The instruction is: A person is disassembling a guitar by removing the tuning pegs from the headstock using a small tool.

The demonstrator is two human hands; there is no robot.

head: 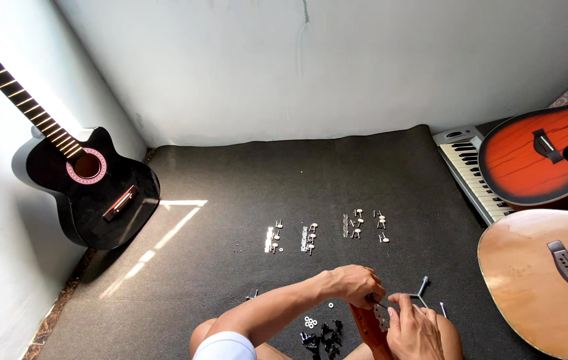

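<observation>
Three guitars are in view: a black guitar leaning against the left wall, a red-orange guitar at the right, lying partly over a keyboard, and a light wooden guitar below it. On the dark mat lie what look like four strips of tuning machines: one, a second, a third and a fourth, though at this distance the last two may be loose pegs.

At the bottom edge, the left hand curls its fingertips onto the top of a reddish-brown headstock; whether it pinches a small part I cannot tell. The right hand is closed beside it, pinching a small slim tool against the headstock. A T-shaped wrench lies just beyond the right hand. Small washers and a heap of black parts sit left of the headstock.
</observation>
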